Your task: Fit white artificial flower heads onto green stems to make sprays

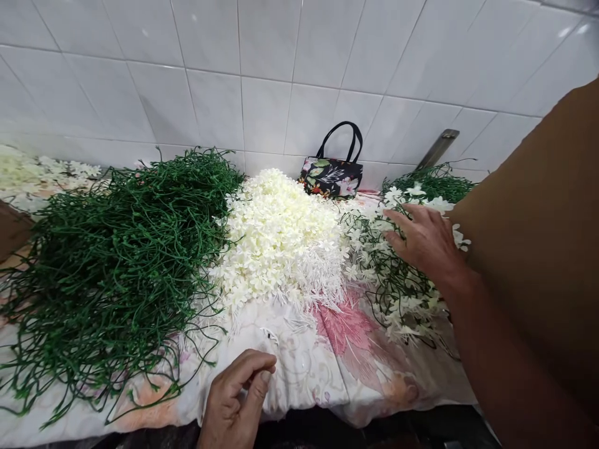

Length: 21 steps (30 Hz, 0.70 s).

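My left hand is at the front edge of the table, its fingers curled and the thumb close to the index finger. Anything between these fingertips is too small or hidden to make out. Out to the right, my right hand reaches over a pile of white artificial flowers on green stems, fingers spread and apparently holding nothing. Between the hands lies a heap of loose cream-white flower heads, with thin white stamen-like pieces at its right side. Left of that, a large tangle of green plastic stems spreads out.
A floral cloth covers the table. Against the tiled wall stands a black floral handbag. A flat metal-like strip leans at the back right. A large brown surface takes up the right side. More white flowers lie at far left.
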Available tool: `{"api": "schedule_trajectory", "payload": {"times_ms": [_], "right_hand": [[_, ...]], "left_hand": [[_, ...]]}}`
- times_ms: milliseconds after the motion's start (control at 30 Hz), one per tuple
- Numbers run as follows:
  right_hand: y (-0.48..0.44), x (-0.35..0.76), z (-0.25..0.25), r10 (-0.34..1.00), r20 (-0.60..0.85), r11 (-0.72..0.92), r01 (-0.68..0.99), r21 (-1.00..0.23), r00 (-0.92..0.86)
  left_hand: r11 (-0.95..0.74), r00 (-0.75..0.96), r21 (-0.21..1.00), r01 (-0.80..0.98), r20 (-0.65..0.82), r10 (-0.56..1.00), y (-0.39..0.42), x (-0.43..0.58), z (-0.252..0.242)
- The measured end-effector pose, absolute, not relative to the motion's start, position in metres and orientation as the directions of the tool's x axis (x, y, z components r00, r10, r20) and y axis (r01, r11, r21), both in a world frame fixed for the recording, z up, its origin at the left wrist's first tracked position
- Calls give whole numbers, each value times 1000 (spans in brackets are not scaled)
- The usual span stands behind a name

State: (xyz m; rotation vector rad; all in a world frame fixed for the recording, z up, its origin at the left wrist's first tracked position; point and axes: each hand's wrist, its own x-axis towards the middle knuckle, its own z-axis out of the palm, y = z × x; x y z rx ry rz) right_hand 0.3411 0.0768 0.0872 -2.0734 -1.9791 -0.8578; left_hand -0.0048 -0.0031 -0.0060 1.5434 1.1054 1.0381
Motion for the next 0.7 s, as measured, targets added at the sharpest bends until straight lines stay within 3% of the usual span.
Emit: {"api": "schedule_trajectory", "payload": {"times_ms": [367,700], "right_hand": [[159,367,81,903,430,-43,988,151,-26],[187,384,97,947,312,-103,993,49,82]], "left_hand": [[-134,243,983,126,100,965,-8,6,-3],[-169,223,970,175,129,966,-11,6,2]]}}
